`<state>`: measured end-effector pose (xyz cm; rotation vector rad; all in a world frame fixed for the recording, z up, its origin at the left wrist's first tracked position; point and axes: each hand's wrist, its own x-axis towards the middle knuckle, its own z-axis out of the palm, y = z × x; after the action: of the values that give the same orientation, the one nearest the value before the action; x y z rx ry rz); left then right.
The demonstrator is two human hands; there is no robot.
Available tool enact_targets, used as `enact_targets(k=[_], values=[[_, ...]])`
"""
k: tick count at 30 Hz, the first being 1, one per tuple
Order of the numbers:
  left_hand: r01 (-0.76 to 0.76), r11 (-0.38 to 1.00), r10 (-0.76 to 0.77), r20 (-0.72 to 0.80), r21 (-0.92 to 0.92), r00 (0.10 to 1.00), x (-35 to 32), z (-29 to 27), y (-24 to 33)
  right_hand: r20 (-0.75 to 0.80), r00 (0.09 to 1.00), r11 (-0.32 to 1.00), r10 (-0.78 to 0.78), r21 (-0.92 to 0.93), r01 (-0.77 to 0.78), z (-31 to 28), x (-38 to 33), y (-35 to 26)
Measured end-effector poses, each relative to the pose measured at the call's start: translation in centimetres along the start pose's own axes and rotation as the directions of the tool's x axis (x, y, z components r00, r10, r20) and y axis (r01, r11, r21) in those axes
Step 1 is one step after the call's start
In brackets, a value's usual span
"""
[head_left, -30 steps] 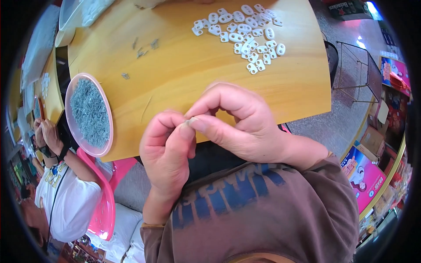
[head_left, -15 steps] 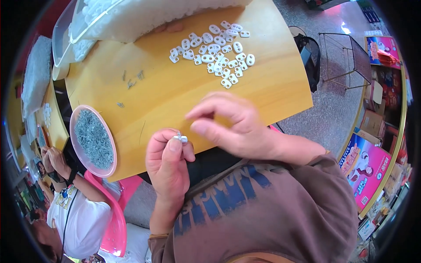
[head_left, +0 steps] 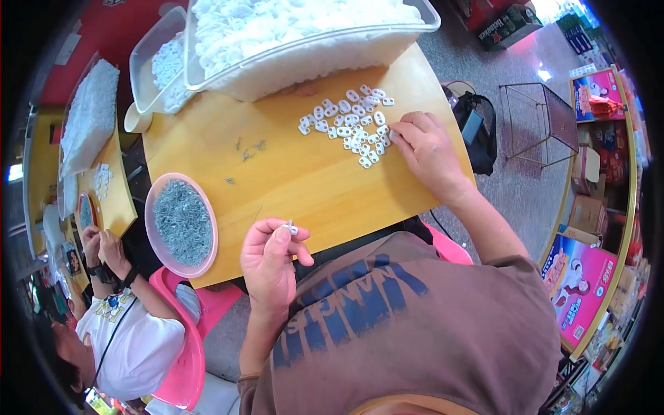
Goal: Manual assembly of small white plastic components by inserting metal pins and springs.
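Observation:
My left hand [head_left: 272,256] is closed in front of my chest, thumb and fingers pinching a small white plastic piece [head_left: 293,230] with a thin metal pin in it. Out at the right, my right hand [head_left: 430,151] rests at the edge of a loose spread of white two-holed plastic pieces [head_left: 351,126]. Its thumb and fingertips are closed on one white piece [head_left: 393,135], mostly hidden by the fingers. Left of my left hand sits a pink oval bowl [head_left: 214,238] filled with small metal pins [head_left: 181,221].
Several loose pins [head_left: 250,150] lie on the yellow table [head_left: 290,183]. A large clear bin [head_left: 311,40] heaped with white pieces stands at the far side, a smaller tub [head_left: 142,79] beside it. At left, a co-worker [head_left: 135,332] sits on a pink chair [head_left: 187,366].
My right hand has moved away from my left hand, out to the right edge of the white pieces, and closed on one. My left hand still pinches its piece. The view has shifted.

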<state>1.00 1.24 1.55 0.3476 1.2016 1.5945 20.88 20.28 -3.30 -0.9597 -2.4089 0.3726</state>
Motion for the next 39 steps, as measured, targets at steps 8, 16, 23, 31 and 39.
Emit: enact_targets(k=[8, 16, 23, 31, 39], values=[[0.009, 1.000, -0.009, -0.102, -0.004, 0.995, -1.3, -0.9, 0.8, 0.139, 0.990, 0.999, 0.012, 0.040, -0.018, -0.4, -0.3, -1.3], [-0.053, 0.998, 0.053, -0.011, -0.020, 0.999, -1.7, 0.1, 4.3, 0.609, 0.786, -0.129, 0.107, 0.792, -0.596, -2.3, 3.1, -11.8], [-0.220, 0.973, 0.220, 0.013, 0.063, 0.976, -3.0, 0.7, 6.6, 0.707, 0.700, -0.335, -0.102, 0.638, -0.693, -3.2, 4.4, -15.8], [-0.229, 0.972, 0.229, -0.007, 0.061, 0.973, -3.1, 0.2, 5.8, 0.716, 0.688, -0.353, -0.122, 0.616, -0.704, -2.1, 3.9, -16.4], [-0.234, 0.970, 0.232, 0.025, 0.073, 0.972, -2.4, -0.1, 5.5, 0.696, 0.702, -0.315, -0.149, 0.640, -0.701, -1.9, 3.8, -16.1]])
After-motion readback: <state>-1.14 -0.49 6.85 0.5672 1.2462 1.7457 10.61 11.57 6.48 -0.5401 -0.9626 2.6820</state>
